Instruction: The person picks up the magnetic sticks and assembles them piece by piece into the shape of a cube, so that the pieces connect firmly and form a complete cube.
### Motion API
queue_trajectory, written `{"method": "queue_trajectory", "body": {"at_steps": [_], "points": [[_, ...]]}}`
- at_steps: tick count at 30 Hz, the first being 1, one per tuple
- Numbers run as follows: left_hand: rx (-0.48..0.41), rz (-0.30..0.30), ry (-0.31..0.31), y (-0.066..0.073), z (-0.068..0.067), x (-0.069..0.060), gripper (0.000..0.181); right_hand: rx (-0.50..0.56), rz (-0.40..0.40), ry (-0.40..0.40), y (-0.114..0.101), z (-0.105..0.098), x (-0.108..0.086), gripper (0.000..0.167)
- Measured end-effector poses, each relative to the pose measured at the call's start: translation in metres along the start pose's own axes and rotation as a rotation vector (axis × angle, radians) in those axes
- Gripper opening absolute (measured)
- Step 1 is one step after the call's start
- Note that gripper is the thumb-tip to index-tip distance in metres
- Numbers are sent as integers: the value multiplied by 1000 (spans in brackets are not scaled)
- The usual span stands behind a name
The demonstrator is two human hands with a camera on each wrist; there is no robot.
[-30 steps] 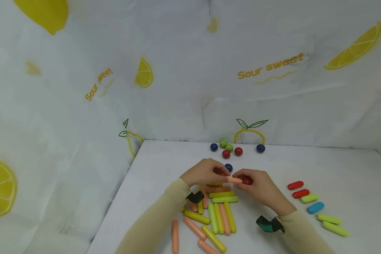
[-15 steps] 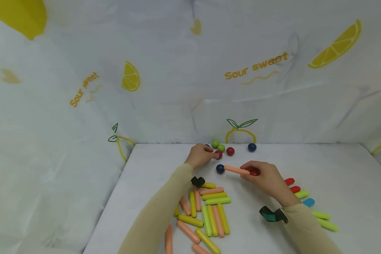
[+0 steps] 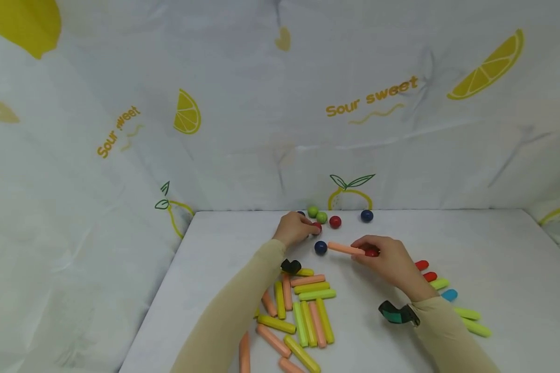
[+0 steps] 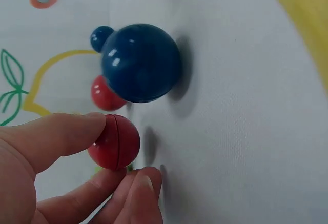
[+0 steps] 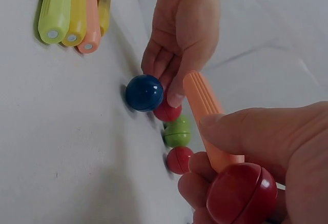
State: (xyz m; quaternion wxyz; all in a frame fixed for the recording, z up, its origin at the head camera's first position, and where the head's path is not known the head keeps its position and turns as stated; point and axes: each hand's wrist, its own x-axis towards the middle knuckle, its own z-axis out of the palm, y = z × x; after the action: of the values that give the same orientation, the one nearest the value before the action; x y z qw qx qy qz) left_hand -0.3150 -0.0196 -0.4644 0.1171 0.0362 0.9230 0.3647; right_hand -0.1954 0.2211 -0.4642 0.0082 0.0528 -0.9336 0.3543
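My right hand (image 3: pixel 385 259) holds an orange magnetic rod (image 5: pixel 205 116) between thumb and fingers, raised above the table. A red ball (image 5: pixel 242 193) sits against the rod's near end, by my fingers; the other end points left and has nothing on it. Farther back, my left hand (image 3: pixel 295 229) pinches another red ball (image 4: pixel 115 144) with thumb and fingertips, at the table surface. A dark blue ball (image 3: pixel 321 247) rests on the table between the two hands, close to the rod's free end in the head view and apart from the left hand's ball.
Two green balls (image 3: pixel 321 217), a red ball (image 3: pixel 335 221) and a blue ball (image 3: pixel 366 216) lie at the back edge. Several yellow, orange and lime rods (image 3: pixel 313 324) lie front left. Shorter red, lime and blue rods (image 3: pixel 449 295) lie right, partly behind my forearm.
My left hand has let go of the orange rod and gone back to a red ball, which it now pinches. My right hand keeps the rod and its red ball. The head view has shifted slightly.
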Motion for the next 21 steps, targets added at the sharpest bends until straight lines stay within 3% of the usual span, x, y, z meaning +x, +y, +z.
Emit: {"method": "queue_trajectory", "body": {"at_steps": [5, 10, 13, 21], "points": [[-32, 49, -16, -3, -11, -15, 31, -8, 3, -3, -3, 0, -1, 29], [-108, 142, -137, 2, -19, -33, 32, -13, 4, -11, -5, -2, -2, 31], [-134, 166, -188, 4, -20, -42, 30, -12, 3, -10, -6, -4, -4, 31], [-132, 184, -185, 6, -25, -57, 30, 8, -5, -5, -8, -7, -4, 32]]}}
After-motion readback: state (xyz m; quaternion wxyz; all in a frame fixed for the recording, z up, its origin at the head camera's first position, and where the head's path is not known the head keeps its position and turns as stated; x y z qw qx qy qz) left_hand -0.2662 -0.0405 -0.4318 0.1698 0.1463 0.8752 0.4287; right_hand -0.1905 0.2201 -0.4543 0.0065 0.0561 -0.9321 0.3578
